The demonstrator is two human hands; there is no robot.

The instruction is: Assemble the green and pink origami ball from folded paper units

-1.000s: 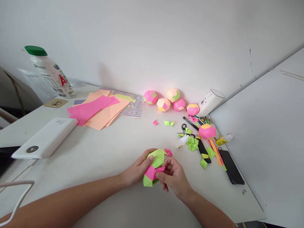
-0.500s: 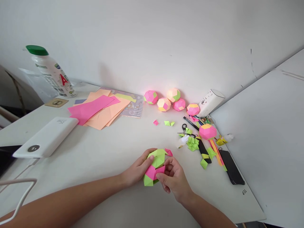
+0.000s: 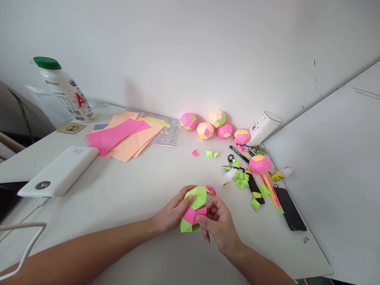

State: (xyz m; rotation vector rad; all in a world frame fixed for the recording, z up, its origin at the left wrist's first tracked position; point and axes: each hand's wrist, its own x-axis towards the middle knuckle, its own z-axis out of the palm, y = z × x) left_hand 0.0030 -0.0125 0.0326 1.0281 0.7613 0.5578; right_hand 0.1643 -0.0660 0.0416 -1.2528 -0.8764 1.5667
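Note:
A partly built green and pink folded-paper ball [image 3: 198, 197] is held above the front middle of the table. My left hand [image 3: 175, 206] grips it from the left, thumb on the green upper face. On the other side, my right hand [image 3: 218, 222] pinches a pink paper flap [image 3: 200, 215] at the ball's right edge between thumb and fingers. A pink folded piece [image 3: 211, 190] shows just beyond the ball's upper right; whether it touches the ball I cannot tell. Farther back lie a small pink piece [image 3: 194, 152] and green folded pieces [image 3: 209, 153].
Several finished paper balls [image 3: 204, 130] stand along the wall. To the right are scissors [image 3: 230, 158], green pieces [image 3: 241, 179], a cutter [image 3: 254, 188], a glue bottle [image 3: 281, 173] and a black case [image 3: 289, 208]. Paper sheets [image 3: 127, 140], a power bank [image 3: 59, 171] and a bottle [image 3: 67, 93] occupy the left.
Both hands keep their hold on the paper ball. My right hand has shifted very slightly right and down at the pink flap; the things on the table stay put.

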